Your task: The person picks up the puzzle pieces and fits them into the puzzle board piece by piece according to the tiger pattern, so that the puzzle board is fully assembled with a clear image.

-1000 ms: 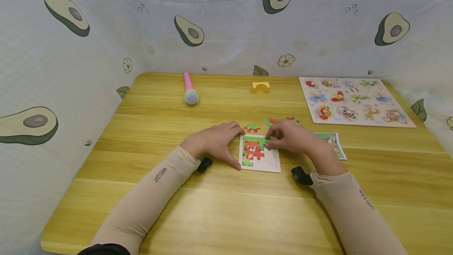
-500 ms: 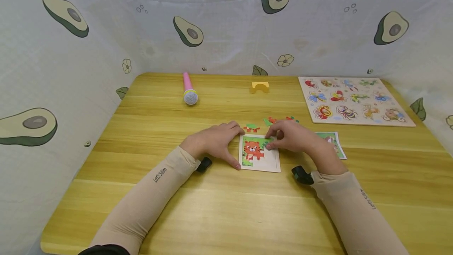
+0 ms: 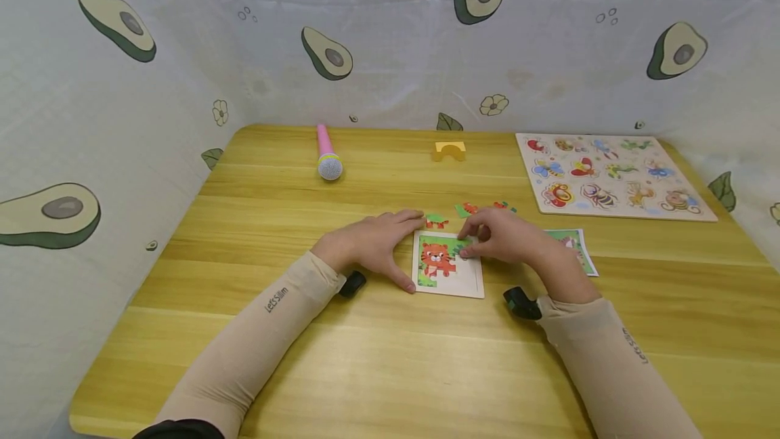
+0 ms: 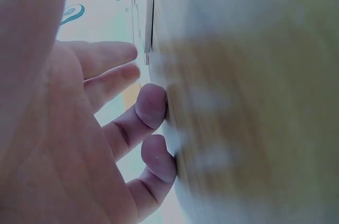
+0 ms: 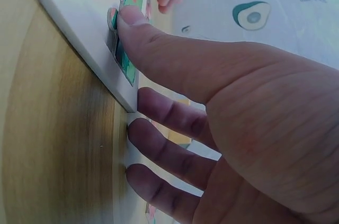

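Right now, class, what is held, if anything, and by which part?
The right hand presses the green piece near its tab; whether it pinches cannot be told. The left hand rests beside the board.

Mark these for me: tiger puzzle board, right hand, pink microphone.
Tiger puzzle board (image 3: 466,282): head view, bare lower-right part of its surface.
Right hand (image 3: 502,234): head view, back of the hand.
Pink microphone (image 3: 326,147): head view, the handle, near the silver mesh head.

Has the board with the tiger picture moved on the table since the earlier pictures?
No. In the head view, the tiger puzzle board lies in the same place relative to the yellow arch block; I see no shift in any direction.
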{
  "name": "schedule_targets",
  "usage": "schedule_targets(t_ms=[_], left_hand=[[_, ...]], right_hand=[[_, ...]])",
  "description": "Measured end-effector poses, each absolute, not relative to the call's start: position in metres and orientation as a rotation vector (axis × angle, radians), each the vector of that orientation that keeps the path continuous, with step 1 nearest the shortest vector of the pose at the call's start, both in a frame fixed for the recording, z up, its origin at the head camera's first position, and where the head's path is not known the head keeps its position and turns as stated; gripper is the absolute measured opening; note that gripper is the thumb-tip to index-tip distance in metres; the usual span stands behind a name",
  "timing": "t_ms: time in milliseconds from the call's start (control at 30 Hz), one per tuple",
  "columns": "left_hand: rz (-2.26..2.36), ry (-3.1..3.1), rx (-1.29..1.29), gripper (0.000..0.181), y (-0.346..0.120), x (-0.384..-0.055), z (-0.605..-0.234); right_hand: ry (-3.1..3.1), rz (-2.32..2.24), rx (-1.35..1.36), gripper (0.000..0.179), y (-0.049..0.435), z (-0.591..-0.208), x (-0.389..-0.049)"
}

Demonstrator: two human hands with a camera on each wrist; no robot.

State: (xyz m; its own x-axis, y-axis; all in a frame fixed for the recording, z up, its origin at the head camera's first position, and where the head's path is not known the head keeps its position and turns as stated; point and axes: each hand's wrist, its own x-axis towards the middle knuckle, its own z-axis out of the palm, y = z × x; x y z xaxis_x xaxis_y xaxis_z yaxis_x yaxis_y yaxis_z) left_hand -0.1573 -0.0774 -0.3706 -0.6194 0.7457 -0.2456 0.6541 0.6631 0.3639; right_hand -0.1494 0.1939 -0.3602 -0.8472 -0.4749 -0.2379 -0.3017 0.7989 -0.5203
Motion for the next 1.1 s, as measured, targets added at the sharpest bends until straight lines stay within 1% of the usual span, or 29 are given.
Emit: schedule_targets(t_ms=[167,500,600,733,833,967,1100], left_hand=[[0.317,2.504,1.107,0.119,-0.078,-0.157,-0.370],[0.336,2.515,1.116,0.118,-0.078,-0.158,-0.372],[0.338,2.514,1.110,0.118,-0.078,-0.157,-0.372],[0.341,2.514,1.115,0.118,-0.078,-0.157,-0.371],[0.350,2.511,1.118,0.117,-0.078,-0.157,-0.371],[0.358,2.506,1.117,0.116,-0.078,-0.157,-0.371],[0.359,2.499,1.123,0.115,-0.078,-0.157,-0.371]], right_hand=[[2.626,-0.682,-0.590,0.022,0.194,-0.359,-0.149],[2.615,-0.737,-0.609,0.022,0.203,-0.357,-0.150],[2.666,-0.763,-0.546,0.024,0.212,-0.354,-0.150],[2.787,-0.750,-0.355,0.027,0.225,-0.349,-0.151],[2.822,-0.735,-0.228,0.034,0.232,-0.346,-0.151],[2.823,-0.683,-0.157,0.045,0.237,-0.348,-0.152],[2.830,-0.634,-0.137,0.049,0.240,-0.351,-0.153]])
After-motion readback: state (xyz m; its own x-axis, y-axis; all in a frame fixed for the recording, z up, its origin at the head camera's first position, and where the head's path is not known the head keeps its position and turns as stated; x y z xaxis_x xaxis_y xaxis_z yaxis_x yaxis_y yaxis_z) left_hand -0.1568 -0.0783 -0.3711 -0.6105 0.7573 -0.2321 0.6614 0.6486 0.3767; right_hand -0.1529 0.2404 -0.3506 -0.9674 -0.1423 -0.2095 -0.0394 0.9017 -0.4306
